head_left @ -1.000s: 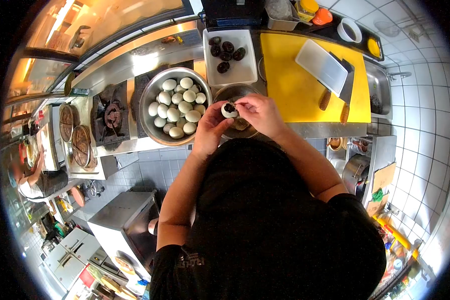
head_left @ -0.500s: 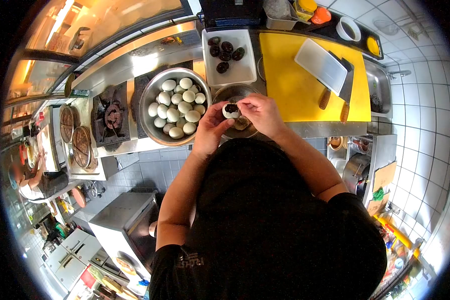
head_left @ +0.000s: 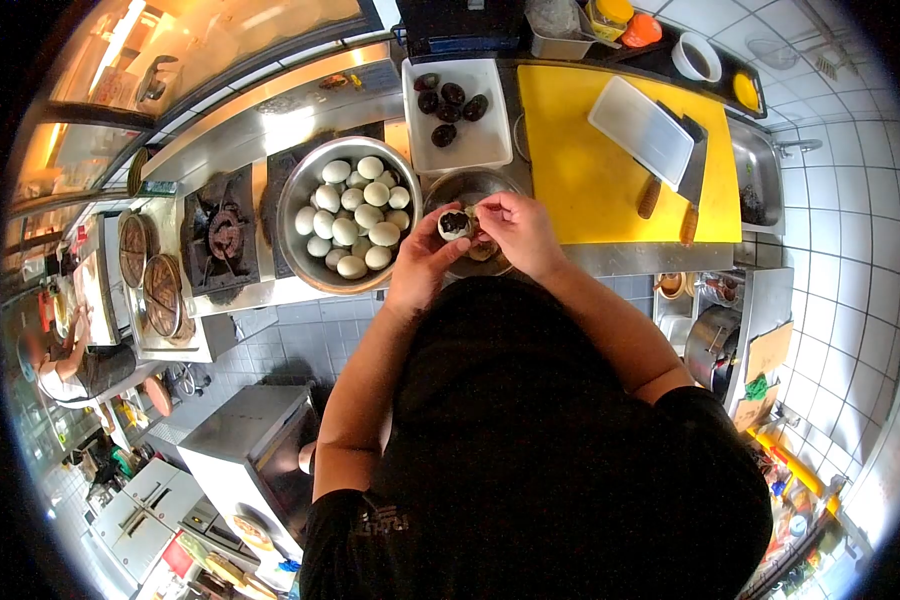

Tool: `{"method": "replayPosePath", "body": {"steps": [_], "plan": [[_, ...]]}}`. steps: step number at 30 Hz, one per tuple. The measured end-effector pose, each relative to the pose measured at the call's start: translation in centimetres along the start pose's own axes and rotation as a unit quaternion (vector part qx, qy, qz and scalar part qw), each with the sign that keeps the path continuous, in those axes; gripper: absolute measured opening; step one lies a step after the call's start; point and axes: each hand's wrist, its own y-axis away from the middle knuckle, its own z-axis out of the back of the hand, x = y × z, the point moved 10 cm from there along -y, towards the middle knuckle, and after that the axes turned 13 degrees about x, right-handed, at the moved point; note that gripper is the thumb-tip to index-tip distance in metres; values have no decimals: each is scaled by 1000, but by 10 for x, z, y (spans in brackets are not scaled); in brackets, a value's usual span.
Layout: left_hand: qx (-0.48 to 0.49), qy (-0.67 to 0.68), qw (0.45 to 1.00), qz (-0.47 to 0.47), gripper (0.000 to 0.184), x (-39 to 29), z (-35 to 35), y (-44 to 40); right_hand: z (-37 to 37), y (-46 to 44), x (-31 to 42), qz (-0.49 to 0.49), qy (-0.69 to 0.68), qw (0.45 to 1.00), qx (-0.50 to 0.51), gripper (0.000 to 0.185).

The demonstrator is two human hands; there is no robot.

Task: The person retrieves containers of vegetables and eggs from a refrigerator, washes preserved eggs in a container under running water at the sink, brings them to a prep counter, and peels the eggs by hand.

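Note:
A partly peeled egg (head_left: 455,224), dark inside with pale shell around it, is held in my left hand (head_left: 422,258). Close on its right, my right hand (head_left: 517,232) has its fingertips pinched together by the shell; what they hold is too small to make out. Both hands are over a metal bowl (head_left: 467,183) with bits of shell in it. On the left, a large steel bowl (head_left: 293,238) holds several pale whole eggs (head_left: 368,215). Behind the hands, several dark peeled eggs (head_left: 452,94) lie in a white tray (head_left: 480,150).
A yellow cutting board (head_left: 580,200) carries a white plastic lid (head_left: 642,130) and two wooden-handled knives (head_left: 690,222). A sink (head_left: 757,170) is at the right and a stove burner (head_left: 226,235) at the left. Another person (head_left: 65,370) stands at the far left.
The egg has tilted and shifted slightly left in my left hand, and more of its dark surface shows. My right fingertips have moved a little at the shell's edge.

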Motion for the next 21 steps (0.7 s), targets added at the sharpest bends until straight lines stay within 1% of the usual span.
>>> {"method": "replayPosePath", "body": {"steps": [1,3,4,7,10,13,18,21], "plan": [[1,12,1000,10,51,3,1,0,0,0,-9,-27,-51,998,-2,15],[2,37,999,31,49,7,2,1,6,-1,-17,-32,-28,999,-8,18],[-5,38,999,18,49,5,3,1,9,-1,-21,-35,-16,999,-12,20],[-20,27,999,-10,46,-1,4,1,11,-1,-18,-57,107,993,7,23],[-26,-2,1000,-17,47,2,14,0,9,-1,-7,-80,185,979,20,26],[-36,-2,999,-11,49,5,17,0,-3,0,13,-61,96,992,50,26],[-1,25,999,25,55,8,12,-1,-5,-8,-8,-55,53,993,94,24],[12,90,995,42,59,4,0,0,-7,-9,-2,-24,41,993,109,26]]}}
